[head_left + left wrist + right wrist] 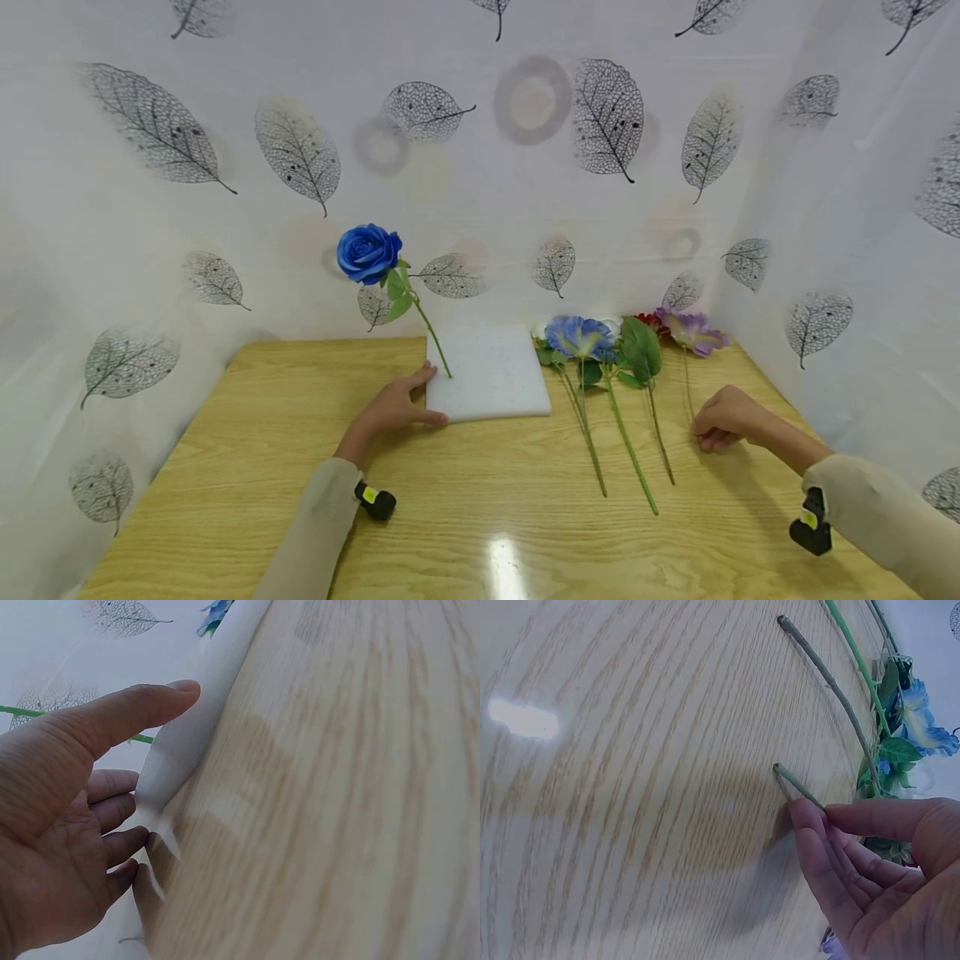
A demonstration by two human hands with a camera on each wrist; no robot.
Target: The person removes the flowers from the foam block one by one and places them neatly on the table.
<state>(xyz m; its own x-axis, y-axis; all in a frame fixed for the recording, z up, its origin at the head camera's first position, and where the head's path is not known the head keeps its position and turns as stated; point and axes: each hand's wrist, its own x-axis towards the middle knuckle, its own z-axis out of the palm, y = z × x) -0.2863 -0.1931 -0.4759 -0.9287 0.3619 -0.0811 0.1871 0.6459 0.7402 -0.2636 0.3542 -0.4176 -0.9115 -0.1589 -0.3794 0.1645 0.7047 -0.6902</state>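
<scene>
A white foam block (491, 379) lies on the table; a blue rose (369, 253) leans to the left, its stem standing in the block. The left hand (396, 406) touches the block's left side and front corner, thumb apart from the straight fingers; the left wrist view also shows this hand (82, 802) at the block's edge. At the right, the right hand (729, 418) pinches the lower stem of the purple flower (693, 333). In the right wrist view, thumb and fingertips of that hand (877, 862) hold the thin green stem (795, 782) near its cut end.
Between block and right hand lie a blue flower (580, 337), a large green leaf (641, 350) and several stems on the wooden table (300, 417). Something red shows behind the leaf. A white curtain (465, 192) with leaf prints stands behind and at both sides.
</scene>
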